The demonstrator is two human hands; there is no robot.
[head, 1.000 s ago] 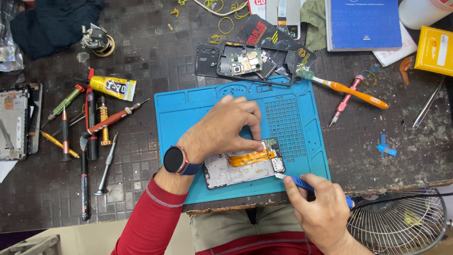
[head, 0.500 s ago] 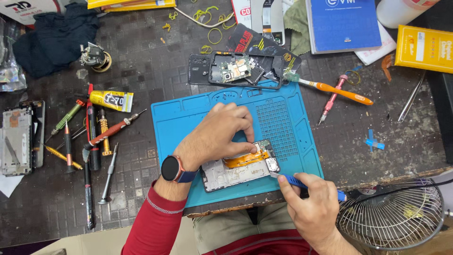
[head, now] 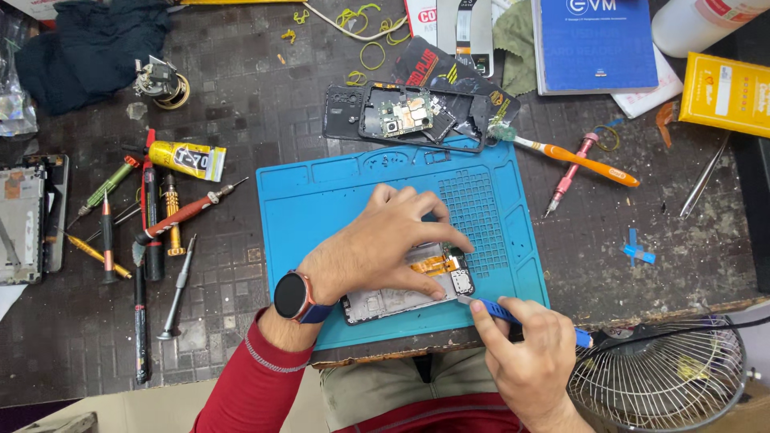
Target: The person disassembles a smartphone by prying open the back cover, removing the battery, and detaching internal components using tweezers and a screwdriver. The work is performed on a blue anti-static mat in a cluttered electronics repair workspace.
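An opened phone body with an orange flex cable lies on the blue silicone work mat. My left hand presses down on the phone, fingers spread over its upper part, a smartwatch on the wrist. My right hand grips a blue-handled pry tool whose tip touches the phone's lower right corner. Most of the phone's middle is hidden under my left hand.
A black phone frame with a circuit board lies beyond the mat. Screwdrivers and a yellow glue tube lie at left, another phone part at the far left. Orange toothbrush, tweezers, blue book and a fan grille at right.
Both hands stay on the phone; the view has shifted slightly, and the tool tip remains at the phone's lower right corner.
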